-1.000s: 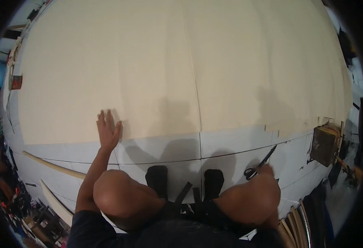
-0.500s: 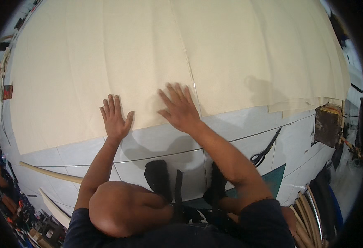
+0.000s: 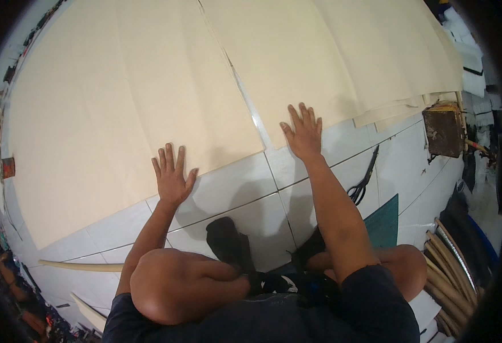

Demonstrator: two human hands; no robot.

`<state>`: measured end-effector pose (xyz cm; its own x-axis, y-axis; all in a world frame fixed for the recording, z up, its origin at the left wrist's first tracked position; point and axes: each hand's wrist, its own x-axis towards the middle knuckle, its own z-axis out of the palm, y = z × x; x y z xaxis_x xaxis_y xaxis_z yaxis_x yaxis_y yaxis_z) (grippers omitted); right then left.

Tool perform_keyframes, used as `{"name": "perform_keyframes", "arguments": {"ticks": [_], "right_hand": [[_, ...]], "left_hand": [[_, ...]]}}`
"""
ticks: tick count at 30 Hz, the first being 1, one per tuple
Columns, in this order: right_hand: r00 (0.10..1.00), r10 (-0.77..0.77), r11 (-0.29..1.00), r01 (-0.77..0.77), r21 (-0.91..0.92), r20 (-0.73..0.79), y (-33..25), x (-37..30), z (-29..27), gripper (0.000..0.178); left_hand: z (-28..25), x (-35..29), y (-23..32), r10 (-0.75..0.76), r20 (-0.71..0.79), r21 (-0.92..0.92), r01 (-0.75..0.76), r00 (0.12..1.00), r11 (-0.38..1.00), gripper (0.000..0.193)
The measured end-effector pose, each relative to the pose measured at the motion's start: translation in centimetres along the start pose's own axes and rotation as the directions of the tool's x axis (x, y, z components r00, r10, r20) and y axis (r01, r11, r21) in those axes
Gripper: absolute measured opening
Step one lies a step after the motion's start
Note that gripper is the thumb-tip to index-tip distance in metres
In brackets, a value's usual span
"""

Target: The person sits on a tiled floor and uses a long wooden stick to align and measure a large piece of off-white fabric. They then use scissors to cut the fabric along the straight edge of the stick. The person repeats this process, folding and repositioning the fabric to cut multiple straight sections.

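Note:
Two large cream sheets, of cloth or paper, lie side by side on the tiled floor, with a narrow gap of tile between them that widens toward me. My left hand (image 3: 172, 178) rests flat with fingers spread on the near edge of the left sheet (image 3: 108, 114). My right hand (image 3: 303, 134) is also spread, palm down, on the near edge of the right sheet (image 3: 296, 51), just right of the gap. Neither hand holds anything. Black-handled scissors (image 3: 363, 184) lie on the tiles right of my right forearm.
A green cutting mat (image 3: 381, 223) lies by my right knee. A worn brown box (image 3: 443, 130) stands at the right sheet's near corner. Several rolls (image 3: 448, 280) lie at the lower right; a pale curved strip (image 3: 82, 266) is at the left. Clutter lines the left side.
My right hand has moved right, from the left sheet across onto the right sheet. The gap between the sheets is wider at its near end. My left hand stays on the left sheet.

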<state>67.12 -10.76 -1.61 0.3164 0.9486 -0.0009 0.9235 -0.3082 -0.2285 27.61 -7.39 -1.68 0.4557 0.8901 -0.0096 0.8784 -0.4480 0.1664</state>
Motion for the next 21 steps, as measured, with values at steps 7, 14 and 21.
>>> {"name": "perform_keyframes", "arguments": {"ticks": [7, 14, 21], "right_hand": [[0.987, 0.128, 0.986, -0.116, 0.123, -0.093, -0.6, -0.3, -0.4, 0.046], [0.959, 0.264, 0.870, -0.281, 0.404, 0.098, -11.6, -3.7, 0.7, 0.047], [0.925, 0.300, 0.818, -0.375, 0.437, 0.233, -11.0, -2.7, 0.8, 0.058]], "left_hand": [[-0.5, -0.6, 0.8, 0.124, 0.048, 0.009, -0.125, 0.991, 0.992, 0.068], [0.3, -0.3, 4.4, 0.331, 0.046, -0.131, -0.322, 0.943, 0.938, 0.065], [1.8, 0.6, 6.8, 0.339, 0.022, -0.282, -0.320, 0.941, 0.905, 0.056]]}}
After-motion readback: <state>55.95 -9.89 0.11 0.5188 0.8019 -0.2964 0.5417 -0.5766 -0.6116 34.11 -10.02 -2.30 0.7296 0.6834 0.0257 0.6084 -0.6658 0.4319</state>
